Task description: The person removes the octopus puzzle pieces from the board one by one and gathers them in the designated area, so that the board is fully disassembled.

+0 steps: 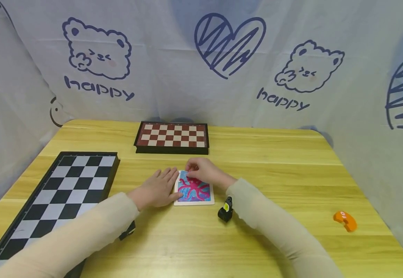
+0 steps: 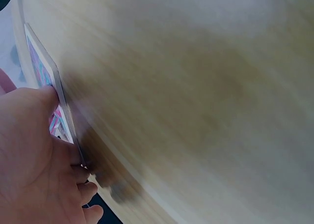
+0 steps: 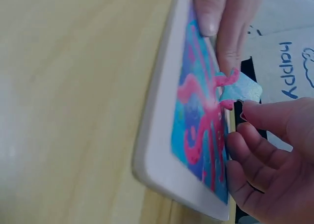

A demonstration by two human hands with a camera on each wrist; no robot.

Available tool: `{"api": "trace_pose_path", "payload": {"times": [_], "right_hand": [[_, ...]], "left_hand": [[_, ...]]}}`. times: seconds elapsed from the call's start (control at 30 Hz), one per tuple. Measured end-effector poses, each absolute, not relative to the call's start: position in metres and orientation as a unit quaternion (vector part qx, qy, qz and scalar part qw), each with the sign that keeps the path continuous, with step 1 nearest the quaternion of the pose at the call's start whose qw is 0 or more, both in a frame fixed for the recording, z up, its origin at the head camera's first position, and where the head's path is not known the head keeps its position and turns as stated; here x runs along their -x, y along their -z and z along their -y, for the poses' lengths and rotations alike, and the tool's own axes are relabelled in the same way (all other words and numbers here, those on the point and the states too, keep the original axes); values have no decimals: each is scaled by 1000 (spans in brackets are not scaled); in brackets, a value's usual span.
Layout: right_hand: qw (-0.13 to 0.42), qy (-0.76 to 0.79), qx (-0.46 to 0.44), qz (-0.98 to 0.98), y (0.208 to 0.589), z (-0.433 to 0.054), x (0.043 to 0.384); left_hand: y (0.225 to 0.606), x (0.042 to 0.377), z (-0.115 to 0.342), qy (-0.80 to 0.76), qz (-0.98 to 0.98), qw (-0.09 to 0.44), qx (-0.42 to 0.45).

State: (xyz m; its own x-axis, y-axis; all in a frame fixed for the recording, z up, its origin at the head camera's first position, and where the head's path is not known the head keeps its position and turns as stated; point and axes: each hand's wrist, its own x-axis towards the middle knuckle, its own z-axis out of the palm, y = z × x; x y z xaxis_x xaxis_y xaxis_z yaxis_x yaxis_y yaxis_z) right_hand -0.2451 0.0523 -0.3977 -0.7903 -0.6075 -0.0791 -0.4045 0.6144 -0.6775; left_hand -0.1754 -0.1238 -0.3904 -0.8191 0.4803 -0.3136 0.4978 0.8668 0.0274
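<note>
A jigsaw puzzle board (image 1: pixel 195 203) with a white border and a pink octopus on blue lies on the table. My left hand (image 1: pixel 158 189) rests along its left side, fingers straight and thumb on its face. In the left wrist view, the left hand (image 2: pixel 34 135) touches the board's edge (image 2: pixel 65 94). At the upper left of the picture, my right hand (image 1: pixel 206 171) pinches a puzzle piece between thumb and finger. The right wrist view shows that light blue and pink piece (image 3: pixel 243 89) tilted up from the board, at the tips of the right hand (image 3: pixel 274 155).
A black-and-white checkered board (image 1: pixel 78 181) lies at the left, and a brown-and-cream one (image 1: pixel 172 135) at the back. An orange curved piece (image 1: pixel 345 221) lies at the right of the wooden table (image 1: pixel 274 154). Black wrist cameras (image 1: pixel 226 209) sit by the sleeves. A printed cloth (image 1: pixel 173 88) hangs behind.
</note>
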Motion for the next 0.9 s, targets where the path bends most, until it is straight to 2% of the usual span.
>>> {"api": "trace_pose_path", "payload": {"times": [0.33, 0.6, 0.9], "right_hand": [[182, 441, 208, -854, 389, -80, 252], [145, 417, 183, -879, 387, -125, 265], [129, 395, 140, -899, 389, -163, 278]], "left_hand": [[390, 176, 124, 26, -953, 158, -256], [388, 174, 125, 18, -952, 156, -262], [388, 174, 125, 19, -952, 155, -262]]}}
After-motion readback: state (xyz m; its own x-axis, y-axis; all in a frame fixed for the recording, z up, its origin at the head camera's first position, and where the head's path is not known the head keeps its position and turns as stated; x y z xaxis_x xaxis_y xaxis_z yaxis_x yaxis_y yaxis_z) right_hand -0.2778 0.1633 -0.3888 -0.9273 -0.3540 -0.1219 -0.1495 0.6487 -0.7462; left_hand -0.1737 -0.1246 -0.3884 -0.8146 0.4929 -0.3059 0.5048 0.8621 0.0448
